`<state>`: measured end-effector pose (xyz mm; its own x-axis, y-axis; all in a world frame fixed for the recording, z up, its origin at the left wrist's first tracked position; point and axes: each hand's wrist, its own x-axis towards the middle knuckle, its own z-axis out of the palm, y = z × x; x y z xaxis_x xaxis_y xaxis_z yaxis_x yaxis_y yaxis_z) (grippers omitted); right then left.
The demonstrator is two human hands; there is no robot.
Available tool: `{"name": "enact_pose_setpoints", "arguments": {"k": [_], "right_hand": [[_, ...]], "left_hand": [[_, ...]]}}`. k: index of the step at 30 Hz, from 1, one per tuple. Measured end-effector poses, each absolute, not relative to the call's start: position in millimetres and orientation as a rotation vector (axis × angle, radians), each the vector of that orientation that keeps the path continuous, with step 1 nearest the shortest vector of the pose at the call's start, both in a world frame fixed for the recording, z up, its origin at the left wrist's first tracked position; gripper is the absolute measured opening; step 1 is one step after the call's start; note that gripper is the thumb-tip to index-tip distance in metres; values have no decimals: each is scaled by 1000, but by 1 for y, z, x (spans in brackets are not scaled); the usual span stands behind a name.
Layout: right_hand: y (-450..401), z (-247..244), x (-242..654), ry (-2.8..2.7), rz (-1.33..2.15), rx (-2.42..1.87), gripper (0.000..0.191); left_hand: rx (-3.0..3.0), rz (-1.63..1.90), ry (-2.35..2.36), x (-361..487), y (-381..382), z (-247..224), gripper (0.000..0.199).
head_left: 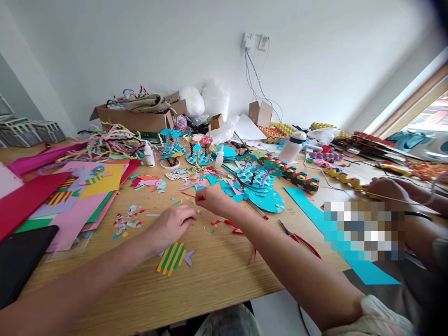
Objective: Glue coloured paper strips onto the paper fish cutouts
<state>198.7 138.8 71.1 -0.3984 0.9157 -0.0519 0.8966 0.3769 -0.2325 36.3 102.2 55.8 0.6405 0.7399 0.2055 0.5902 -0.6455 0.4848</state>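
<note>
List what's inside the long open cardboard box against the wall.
Sticking out of the cardboard box: a bunched greyish-brown cloth and some pink and purple strands. Whatever lies deeper can't be seen; the cloth and the box's front wall cover it.

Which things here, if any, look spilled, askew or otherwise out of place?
Tiny paper scraps lie loose on the wooden table, left of the hands, like spilled confetti. The long blue strip at right sticks out past the table's front edge, so it looks askew. I see no plain damage.
</note>
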Motion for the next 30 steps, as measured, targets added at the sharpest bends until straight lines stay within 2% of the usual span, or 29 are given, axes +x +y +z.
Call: {"name": "enact_pose_setpoints", "arguments": {"k": [9, 18, 22, 30], "right_hand": [[79, 76, 234, -2720, 135, -1783, 23], [76, 69, 221, -2872, -36, -1783, 20], [67, 72, 210, -2937, -75, -1747, 25], [64, 56, 213, -2838, -116, -1785, 27]], "left_hand": [[2536, 507, 1083, 42, 110, 54, 20], [2467, 539, 1166, 29, 102, 53, 22], [2439, 554, 1233, 22, 100, 54, 22], [2309, 563, 1355, 6, 98, 62, 20]]}}
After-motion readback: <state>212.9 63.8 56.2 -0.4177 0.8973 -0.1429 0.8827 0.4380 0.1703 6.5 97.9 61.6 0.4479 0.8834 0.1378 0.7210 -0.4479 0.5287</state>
